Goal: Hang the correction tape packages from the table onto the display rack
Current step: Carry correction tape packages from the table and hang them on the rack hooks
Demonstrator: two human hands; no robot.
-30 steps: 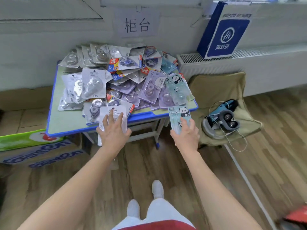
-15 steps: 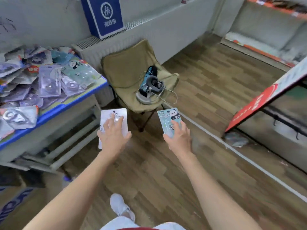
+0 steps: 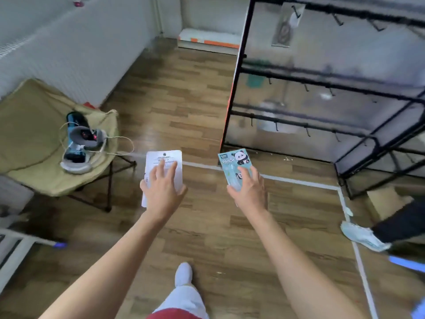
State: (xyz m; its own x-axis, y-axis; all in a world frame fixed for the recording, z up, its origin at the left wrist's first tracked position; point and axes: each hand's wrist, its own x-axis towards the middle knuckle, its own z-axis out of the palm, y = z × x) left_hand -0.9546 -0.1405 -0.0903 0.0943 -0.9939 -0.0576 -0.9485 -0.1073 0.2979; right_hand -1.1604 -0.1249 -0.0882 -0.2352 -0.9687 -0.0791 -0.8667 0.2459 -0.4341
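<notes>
Wood floor (image 3: 184, 100) below; left hand (image 3: 164, 192) fingers (image 3: 161, 168) hold white card package (image 3: 164, 157), right hand (image 3: 249, 191) fingers (image 3: 245, 173) hold teal panda package (image 3: 233, 161).

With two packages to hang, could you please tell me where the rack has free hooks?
The top rail's hooks right of the one hung package look bare. Middle rail and lower rail hooks also seem free, though blurred. Only that top-left corner is taken.

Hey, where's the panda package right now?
Head view, right of centre: the right hand holds the panda package over the floor, near the rack's lower left corner. The white package in the left hand is to its left.
</notes>
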